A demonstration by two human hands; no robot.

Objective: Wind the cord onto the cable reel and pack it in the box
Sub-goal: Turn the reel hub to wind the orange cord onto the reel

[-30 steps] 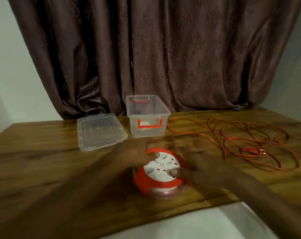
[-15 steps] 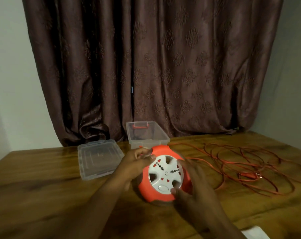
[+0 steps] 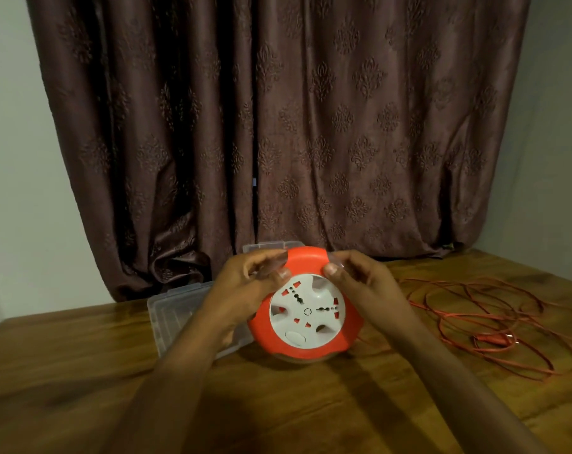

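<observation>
I hold the round orange cable reel (image 3: 306, 312) upright above the table, its white socket face turned toward me. My left hand (image 3: 245, 286) grips its upper left rim, thumb on the face. My right hand (image 3: 360, 283) grips the upper right rim the same way. The orange cord (image 3: 474, 319) lies in loose loops on the table to the right, its plug (image 3: 494, 340) among them. The clear box (image 3: 268, 247) stands behind the reel, mostly hidden; only its far rim shows.
The clear box lid (image 3: 176, 316) lies flat on the wooden table (image 3: 65, 371) left of the reel, partly under my left forearm. A brown patterned curtain (image 3: 278, 126) hangs behind the table. The table's right edge runs past the cord loops.
Both hands lifted the reel off the table and tipped it upright, face toward me. My view has tilted upward, so the box is now hidden behind the reel.
</observation>
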